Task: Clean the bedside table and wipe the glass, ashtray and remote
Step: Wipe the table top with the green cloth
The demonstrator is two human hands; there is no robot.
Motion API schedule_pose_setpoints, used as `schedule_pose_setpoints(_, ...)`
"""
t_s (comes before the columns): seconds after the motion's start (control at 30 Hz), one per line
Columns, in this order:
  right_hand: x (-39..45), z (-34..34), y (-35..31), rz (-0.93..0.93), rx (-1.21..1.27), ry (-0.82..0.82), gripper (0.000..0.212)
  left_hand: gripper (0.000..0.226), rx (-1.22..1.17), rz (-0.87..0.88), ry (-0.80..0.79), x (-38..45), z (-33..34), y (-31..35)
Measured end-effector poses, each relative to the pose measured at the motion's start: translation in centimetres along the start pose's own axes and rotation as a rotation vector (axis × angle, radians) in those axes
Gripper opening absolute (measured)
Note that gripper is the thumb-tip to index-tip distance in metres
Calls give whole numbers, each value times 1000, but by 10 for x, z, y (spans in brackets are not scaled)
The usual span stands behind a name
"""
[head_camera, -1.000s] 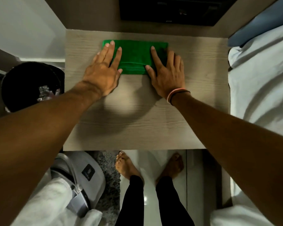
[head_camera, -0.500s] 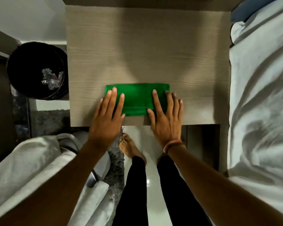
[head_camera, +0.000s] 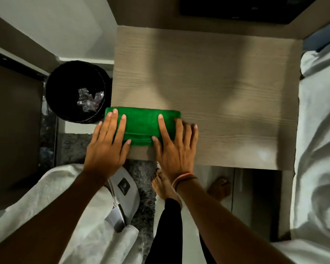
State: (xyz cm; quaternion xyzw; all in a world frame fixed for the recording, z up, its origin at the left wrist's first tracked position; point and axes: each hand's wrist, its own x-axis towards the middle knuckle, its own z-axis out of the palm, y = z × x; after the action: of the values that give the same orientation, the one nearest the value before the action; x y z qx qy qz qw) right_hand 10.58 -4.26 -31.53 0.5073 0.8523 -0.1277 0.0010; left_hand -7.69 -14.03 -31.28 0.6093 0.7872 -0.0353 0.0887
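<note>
Bedside table [head_camera: 227,88]: pale wood-grain top, bare apart from my cloth; wide open surface toward the back and the right; its near edge runs just under my palms; its left edge meets the bin side; its right edge sits against the bed.

Green cloth [head_camera: 141,126]: folded into a long strip, lying flat at the near left corner of the table, its left end reaching the table's left edge or slightly past it; I cannot tell which.

My left hand [head_camera: 107,147]: open and flat, fingers spread, pressed down on the left end of the cloth; gripping nothing; the heel of the hand hangs off the near edge.

My right hand [head_camera: 174,149]: open and flat, fingers spread, index and thumb on the right end of the cloth, outer fingers on bare wood; two bands at the wrist.

Black bin [head_camera: 76,92]: on the floor just left of the table, crumpled clear wrapping inside.

Bed [head_camera: 320,149]: white sheets along the right side, cut off by the frame.

White towel [head_camera: 51,202]: lower left, partly behind my left forearm.

Grey case [head_camera: 124,199]: beside the towel, logo too small to read.

Dark panel [head_camera: 242,8]: top of the frame, cut off; hard to make out.

My feet and dark trouser legs: below the table edge, partly hidden by my right arm.
</note>
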Motion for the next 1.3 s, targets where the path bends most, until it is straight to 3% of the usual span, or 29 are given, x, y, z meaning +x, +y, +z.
schedule_pose_setpoints(0.2,110,-2,0,-91,-57,72,57,66,13,-65,38,85,-10,-23)
schedule_pose_setpoints(0.47,225,-35,-20,-132,-233,-1,53,71,64,-155,-33,183,-39,-33)
schedule_pose_setpoints(0.63,227,-36,-27,-223,-160,-37,55,72,127,-134,16,149,-36,-20)
schedule_pose_setpoints(0.8,221,-41,-47,-505,-19,-177,70,63,136,-99,102,81,-24,4)
schedule_pose_setpoints(0.93,214,-42,-67,-678,-84,-303,63,52,83,-83,151,63,-30,23)
schedule_pose_setpoints(1.0,204,-46,-61,-643,-37,-175,56,49,103,-80,156,68,-42,26)
schedule_pose_setpoints(1.1,184,-70,-25,-460,144,243,47,49,131,-81,186,90,-66,33)
schedule_pose_setpoints(1.17,167,-100,14,-282,186,442,49,55,112,11,250,110,-88,56)
schedule_pose_setpoints(1.3,135,-164,96,-29,118,561,58,63,93,247,255,151,-122,133)
